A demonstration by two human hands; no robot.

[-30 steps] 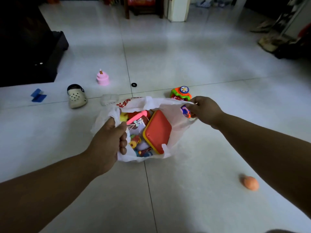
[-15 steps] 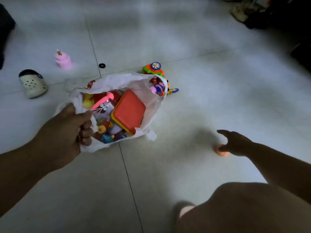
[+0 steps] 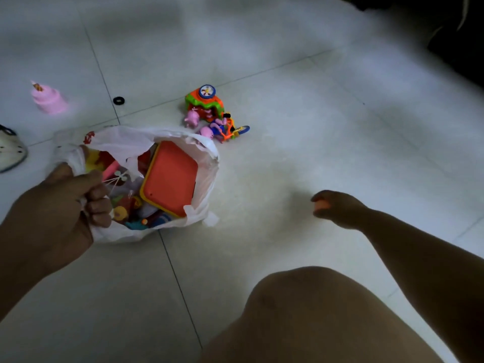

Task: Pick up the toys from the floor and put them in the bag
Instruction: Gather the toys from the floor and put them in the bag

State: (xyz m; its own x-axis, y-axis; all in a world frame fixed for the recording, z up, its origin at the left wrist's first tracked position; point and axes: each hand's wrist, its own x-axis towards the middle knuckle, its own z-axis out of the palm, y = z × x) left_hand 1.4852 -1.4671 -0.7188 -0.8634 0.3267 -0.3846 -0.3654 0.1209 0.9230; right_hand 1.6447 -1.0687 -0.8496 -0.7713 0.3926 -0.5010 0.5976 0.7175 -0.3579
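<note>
While the left hand (image 3: 56, 205) bunches the crinkled rim of the thin white plastic bag (image 3: 201, 163) in a closed fist, a flat orange rounded-square toy (image 3: 170, 179) lies on top inside it. On the glossy tiled floor (image 3: 288, 113), the right hand (image 3: 337, 208) curls around a small smooth orange ball (image 3: 321, 205).

Pale tiled floor (image 3: 301, 158) – on it a white bag (image 3: 201, 163), pink cake toy (image 3: 48, 99), black ring (image 3: 118, 100), toy house (image 3: 205, 102), pig figures with bike (image 3: 222, 128), shoe (image 3: 10, 153) at the left edge
</note>
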